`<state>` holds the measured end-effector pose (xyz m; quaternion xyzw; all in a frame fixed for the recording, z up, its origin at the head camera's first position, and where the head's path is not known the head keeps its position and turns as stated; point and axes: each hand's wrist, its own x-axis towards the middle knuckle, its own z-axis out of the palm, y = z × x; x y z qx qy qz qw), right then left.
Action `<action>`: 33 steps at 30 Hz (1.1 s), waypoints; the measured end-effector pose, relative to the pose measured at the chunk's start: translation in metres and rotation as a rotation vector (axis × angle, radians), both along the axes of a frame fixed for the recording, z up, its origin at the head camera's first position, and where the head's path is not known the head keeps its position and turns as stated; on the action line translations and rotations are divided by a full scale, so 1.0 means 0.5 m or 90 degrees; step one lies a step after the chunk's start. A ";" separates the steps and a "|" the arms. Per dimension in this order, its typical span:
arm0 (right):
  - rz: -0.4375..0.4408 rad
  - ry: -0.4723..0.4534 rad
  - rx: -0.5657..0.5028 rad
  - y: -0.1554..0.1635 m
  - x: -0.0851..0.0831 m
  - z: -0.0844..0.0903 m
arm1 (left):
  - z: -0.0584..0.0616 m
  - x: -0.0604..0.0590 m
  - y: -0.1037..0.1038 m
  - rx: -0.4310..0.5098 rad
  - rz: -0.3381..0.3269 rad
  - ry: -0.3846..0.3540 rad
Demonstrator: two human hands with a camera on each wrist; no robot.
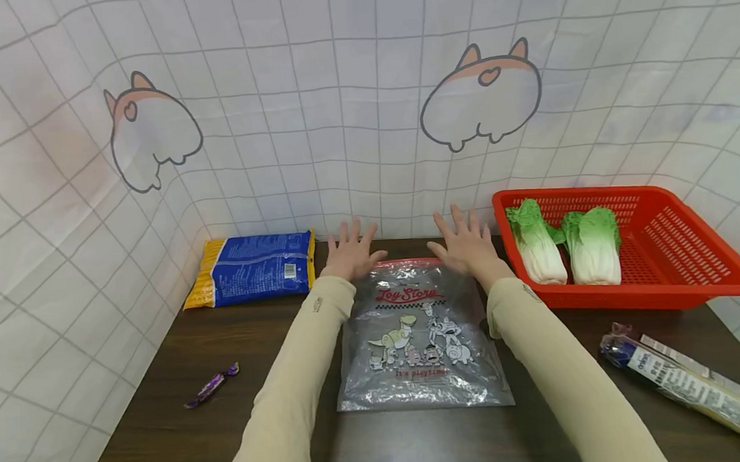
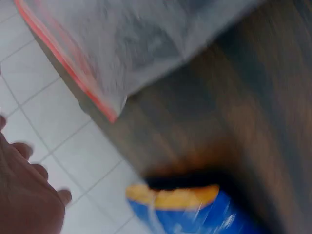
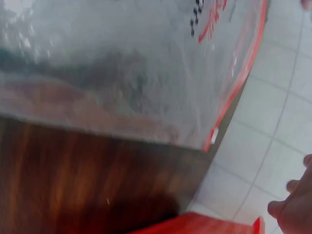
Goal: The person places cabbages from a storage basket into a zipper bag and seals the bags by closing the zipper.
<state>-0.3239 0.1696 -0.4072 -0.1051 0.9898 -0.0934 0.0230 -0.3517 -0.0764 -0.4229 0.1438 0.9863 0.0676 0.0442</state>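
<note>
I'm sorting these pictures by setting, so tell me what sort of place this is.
Likely a makeshift tabletop booth: a dark table, a rippled grid-patterned sheet hung behind and beside it, and a red basket set out on top.

Our clear bag (image 1: 421,335), lettered in red
We see a blue-and-yellow packet (image 1: 260,267), a purple wrapper (image 1: 211,388), a red basket (image 1: 641,298), green-and-white cabbages (image 1: 595,256) and a white backdrop (image 1: 311,107) gridded in grey.
</note>
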 end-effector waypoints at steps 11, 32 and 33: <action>0.059 0.021 -0.159 -0.012 0.069 -0.052 | -0.067 -0.007 0.013 0.224 -0.072 -0.062; 0.031 -0.016 -0.337 -0.032 0.092 -0.078 | -0.066 0.008 0.004 0.342 -0.105 -0.063; 0.019 -0.019 -0.340 -0.032 0.092 -0.079 | -0.064 0.014 0.006 0.346 -0.111 -0.061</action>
